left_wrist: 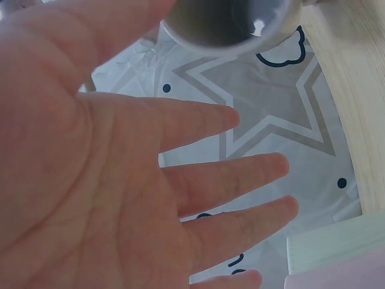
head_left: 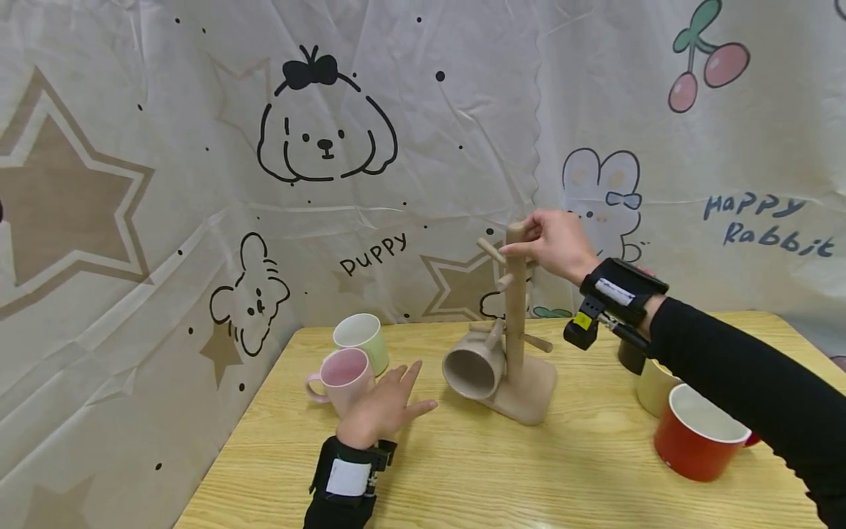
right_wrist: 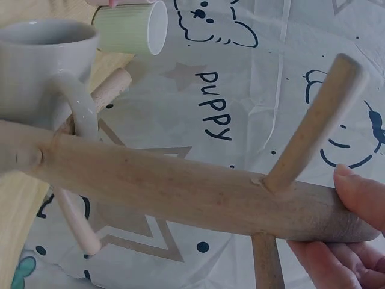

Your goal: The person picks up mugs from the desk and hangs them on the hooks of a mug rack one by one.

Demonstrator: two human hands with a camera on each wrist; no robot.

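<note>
A wooden mug tree [head_left: 515,308] stands on the table, with pegs at different heights on its post. My right hand [head_left: 558,242] grips the post near its top; in the right wrist view the thumb and fingers [right_wrist: 328,265] lie on both sides of it. A greyish-white mug [head_left: 474,364] hangs sideways on a low peg by its handle [right_wrist: 75,99], mouth toward me. My left hand [head_left: 383,408] is spread with straight fingers, palm empty, left of the hanging mug. Next to it stands a pink mug [head_left: 340,378], partly covered by the hand in the head view.
Behind the pink mug is a pale green mug [head_left: 366,342]. At right, a red mug [head_left: 697,437], a yellow mug [head_left: 654,389] and a dark mug [head_left: 631,358] stand partly under my right forearm. A printed cloth [head_left: 410,132] hangs behind the wooden table [head_left: 502,477].
</note>
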